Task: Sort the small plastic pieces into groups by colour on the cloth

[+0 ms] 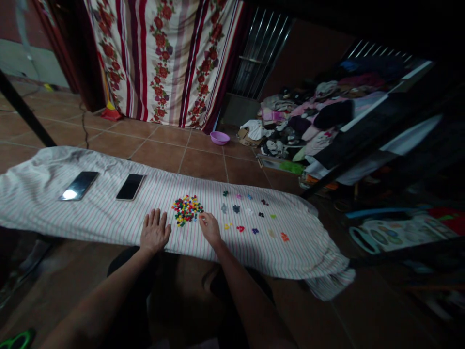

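Note:
A heap of small coloured pieces (187,210), mostly red, yellow, green, blue and white, lies on the striped cloth (109,218). At its right edge my right hand (210,229) has its thumb and fingers pinched together, with a tiny orange-looking piece at the tips. My left hand (155,231) rests flat on the cloth left of the heap, fingers spread and holding nothing. To the right, little groups sorted by colour sit in rows, among them red pieces (240,229), dark blue pieces (255,231), orange pieces (285,237) and yellow pieces (227,226).
Two phone-like devices, a larger tablet (79,185) and a smaller phone (131,187), lie on the cloth at left. Beyond the table are a purple basin (220,138) on the tiled floor, a floral curtain (160,63) and a clothes pile (298,116).

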The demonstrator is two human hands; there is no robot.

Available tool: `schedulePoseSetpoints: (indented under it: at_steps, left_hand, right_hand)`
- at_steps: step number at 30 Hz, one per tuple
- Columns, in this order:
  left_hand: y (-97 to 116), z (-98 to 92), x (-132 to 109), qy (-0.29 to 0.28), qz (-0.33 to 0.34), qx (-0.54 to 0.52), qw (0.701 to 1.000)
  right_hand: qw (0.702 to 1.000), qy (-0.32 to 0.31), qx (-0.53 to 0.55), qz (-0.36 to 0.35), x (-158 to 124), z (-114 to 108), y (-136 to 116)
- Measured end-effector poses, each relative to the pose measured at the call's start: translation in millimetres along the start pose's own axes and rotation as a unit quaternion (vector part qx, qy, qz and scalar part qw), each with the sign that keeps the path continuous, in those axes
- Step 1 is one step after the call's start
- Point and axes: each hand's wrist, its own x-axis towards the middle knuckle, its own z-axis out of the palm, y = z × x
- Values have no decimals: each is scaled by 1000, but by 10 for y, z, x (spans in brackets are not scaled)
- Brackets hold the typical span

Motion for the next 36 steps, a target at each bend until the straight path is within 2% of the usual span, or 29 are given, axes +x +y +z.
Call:
schedulePoseSetpoints:
  at_steps: [5, 10, 14, 17, 23, 26, 30, 33, 36]
  left_hand:
    - [9, 0, -60, -10, 24, 12, 1000]
    - [44, 66, -126, 6, 78, 3, 997]
    - [92, 155, -131, 40, 89, 14, 995]
    - [109, 194, -129, 44, 92, 28, 994]
    - [108, 188, -143, 46, 97, 62, 992]
    - [115, 163, -148, 34, 107, 82, 990]
    - [107, 151, -144, 24, 107, 83, 990]
    - [93, 154, -142, 16, 108, 73, 991]
    - [93, 148, -142, 3, 107, 68, 992]
  right_hand:
    - [998, 16, 52, 42, -87, -72, 52]
    - [993, 46, 90, 59, -208, -307, 232]
    - [988, 85, 102, 80, -321, -613, 478]
    - [983, 125, 91, 98, -424, -889, 704]
    - [968, 212, -7, 132, -651, -1501, 1199]
    - [951, 235, -85, 183, -746, -1792, 1418]
    - [918, 222, -148, 294, -840, -2095, 1621]
    - [892, 205, -175, 363, -862, -2246, 1700]
    - [876, 184, -199, 398, -827, -2341, 1743]
